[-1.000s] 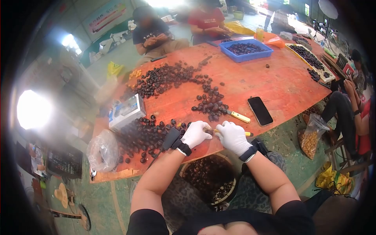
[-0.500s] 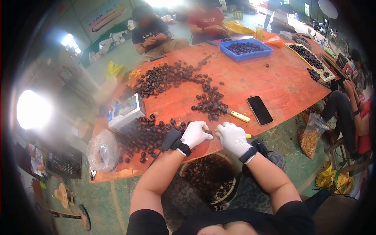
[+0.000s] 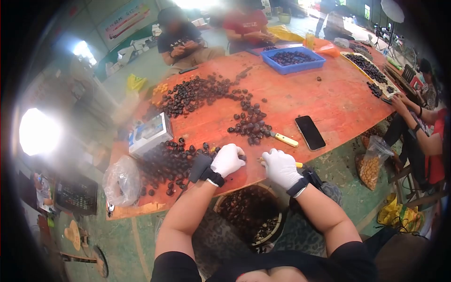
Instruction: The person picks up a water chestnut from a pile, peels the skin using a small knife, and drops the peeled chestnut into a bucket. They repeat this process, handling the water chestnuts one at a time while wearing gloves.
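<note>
My left hand (image 3: 228, 160), in a white glove, is closed with a dark, round nut (image 3: 242, 157) at its fingertips. White-gloved too, my right hand (image 3: 281, 168) is wrapped round a small knife; the end of its yellow handle (image 3: 299, 164) sticks out beside the palm. A short gap separates the two hands at the table's near edge. Left of my left hand spreads a pile of dark nuts (image 3: 171, 162). Beyond the hands lies a smaller heap of nuts (image 3: 253, 124), with a cream-handled knife (image 3: 285, 139) beside it.
The red table (image 3: 329, 98) bears a phone (image 3: 310, 133), a white box (image 3: 151, 135), a clear plastic bag (image 3: 123, 181), a far nut pile (image 3: 197, 94) and a blue tray (image 3: 293, 66). Below me stands a bucket (image 3: 280, 225) of dark shells. Co-workers sit around the table.
My left hand has drawn away to the left from my right hand and risen slightly, opening a gap between them. At the right, a co-worker's arms have reached to the table.
</note>
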Motion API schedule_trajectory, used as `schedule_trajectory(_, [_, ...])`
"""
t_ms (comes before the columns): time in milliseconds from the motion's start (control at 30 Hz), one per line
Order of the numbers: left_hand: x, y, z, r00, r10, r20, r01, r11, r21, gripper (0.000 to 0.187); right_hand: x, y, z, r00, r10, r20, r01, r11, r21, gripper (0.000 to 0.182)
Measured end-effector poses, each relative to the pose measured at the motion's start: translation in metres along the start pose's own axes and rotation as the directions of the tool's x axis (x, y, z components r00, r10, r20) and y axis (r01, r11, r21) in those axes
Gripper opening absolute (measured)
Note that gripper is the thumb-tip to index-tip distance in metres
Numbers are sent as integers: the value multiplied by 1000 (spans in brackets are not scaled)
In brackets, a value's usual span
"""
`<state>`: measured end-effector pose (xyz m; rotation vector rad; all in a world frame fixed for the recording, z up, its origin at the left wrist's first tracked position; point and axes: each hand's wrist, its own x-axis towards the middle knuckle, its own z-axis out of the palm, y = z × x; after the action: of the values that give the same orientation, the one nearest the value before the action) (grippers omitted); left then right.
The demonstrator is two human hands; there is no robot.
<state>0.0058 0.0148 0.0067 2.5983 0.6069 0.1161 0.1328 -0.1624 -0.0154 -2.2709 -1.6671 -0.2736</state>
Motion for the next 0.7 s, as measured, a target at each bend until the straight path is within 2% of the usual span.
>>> schedule_trajectory(33, [0, -2, -5, 999, 22, 33, -24, 997, 76, 35, 0, 2, -1, 1000, 14, 3, -14, 1000, 10, 14])
schedule_trajectory(133, [1, 4, -14, 993, -40, -115, 52, 994, 97, 40, 2, 7, -5, 998, 56, 11, -56, 998, 34, 16])
schedule_trajectory(167, [7, 8, -9, 982, -55, -180, 63, 997, 38, 47, 3, 7, -5, 998, 65, 15, -66, 997, 37, 16])
schedule_trajectory(267, [29, 14, 15, 939, -20, -343, 8, 999, -37, 47, 5, 5, -2, 996, 81, 25, -82, 996, 34, 17])
schedule_trajectory(300, [33, 12, 22, 934, 51, -353, -50, 999, 12, 46, 6, 4, -1, 996, 84, 27, -85, 996, 29, 17])
schedule_trajectory(533, [28, 3, 23, 925, 84, -371, -128, 987, -94, 24, 8, 5, 1, 997, 75, 11, -76, 996, 41, 16])
schedule_trajectory(567, [22, 5, 20, 934, 92, -346, -133, 986, -97, 19, 9, 5, 0, 997, 79, 6, -80, 996, 45, 16])
schedule_trajectory(667, [17, 2, 18, 968, 106, -225, -166, 949, -267, 18, 8, 7, -1, 997, 70, -23, -68, 996, 65, 17])
schedule_trajectory(700, [10, 7, 15, 982, 81, -170, -129, 947, -293, 20, 8, 7, 0, 998, 62, -33, -59, 996, 73, 17])
